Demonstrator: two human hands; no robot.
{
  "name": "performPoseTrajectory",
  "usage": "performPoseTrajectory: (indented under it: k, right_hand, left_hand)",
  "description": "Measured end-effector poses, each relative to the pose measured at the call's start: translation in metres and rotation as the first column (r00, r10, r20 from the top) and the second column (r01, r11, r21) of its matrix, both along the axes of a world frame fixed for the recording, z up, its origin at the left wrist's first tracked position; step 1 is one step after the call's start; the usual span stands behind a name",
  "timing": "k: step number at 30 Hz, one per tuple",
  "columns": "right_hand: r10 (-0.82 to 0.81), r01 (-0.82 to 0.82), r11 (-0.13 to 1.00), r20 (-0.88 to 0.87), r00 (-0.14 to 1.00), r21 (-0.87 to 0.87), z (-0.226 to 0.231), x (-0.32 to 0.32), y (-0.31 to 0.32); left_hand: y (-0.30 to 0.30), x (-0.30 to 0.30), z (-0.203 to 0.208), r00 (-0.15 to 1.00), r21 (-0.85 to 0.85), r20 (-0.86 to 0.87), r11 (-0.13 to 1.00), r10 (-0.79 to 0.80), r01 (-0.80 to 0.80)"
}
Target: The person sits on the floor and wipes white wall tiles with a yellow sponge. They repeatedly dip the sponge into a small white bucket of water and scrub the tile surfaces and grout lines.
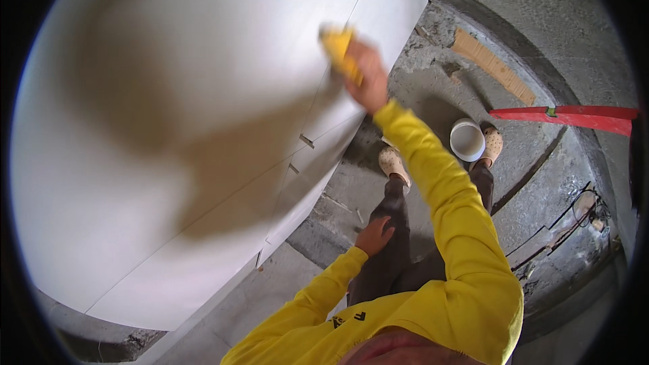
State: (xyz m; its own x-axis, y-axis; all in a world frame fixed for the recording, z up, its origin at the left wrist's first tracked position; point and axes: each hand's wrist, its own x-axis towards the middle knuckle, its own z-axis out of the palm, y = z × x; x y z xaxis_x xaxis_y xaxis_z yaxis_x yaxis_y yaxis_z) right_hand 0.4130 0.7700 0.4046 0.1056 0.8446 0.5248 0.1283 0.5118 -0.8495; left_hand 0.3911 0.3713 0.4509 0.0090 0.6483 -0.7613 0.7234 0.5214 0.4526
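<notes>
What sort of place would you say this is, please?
Probably a room under construction or renovation: the grey concrete floor looks rough and unfinished, large white panels meet at thin joints, and a white bucket stands beside the right clog.

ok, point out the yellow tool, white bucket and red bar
Yellow tool (pixel 343 53), head view: blurred yellow body
White bucket (pixel 467 140), head view: inside bottom
Red bar (pixel 583 119), head view: middle of its length

The bucket (pixel 468 142) stands on the floor (pixel 524 145) beside the right shoe (pixel 495 144), right of the wall panels (pixel 223 47).
</notes>
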Motion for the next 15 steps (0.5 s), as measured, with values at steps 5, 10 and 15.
performPoseTrajectory:
  k: [5,10,15]
  right_hand:
    - [0.738,-0.654,0.640,0.083,0.670,-0.403,-0.089,0.040,-0.187]
    - [0.290,-0.246,0.800,-0.006,0.957,-0.548,-0.030,0.104,-0.077]
    - [-0.145,0.140,0.975,-0.018,0.989,-0.174,0.050,0.107,0.078]
  left_hand:
    - [-0.004,-0.002,-0.005,0.999,-0.080,-0.039,0.996,0.032,-0.035]
    - [-0.028,-0.009,-0.025,0.999,-0.023,-0.002,0.998,0.052,-0.052]
    - [-0.015,-0.008,-0.019,0.996,-0.033,-0.041,0.996,0.079,-0.081]
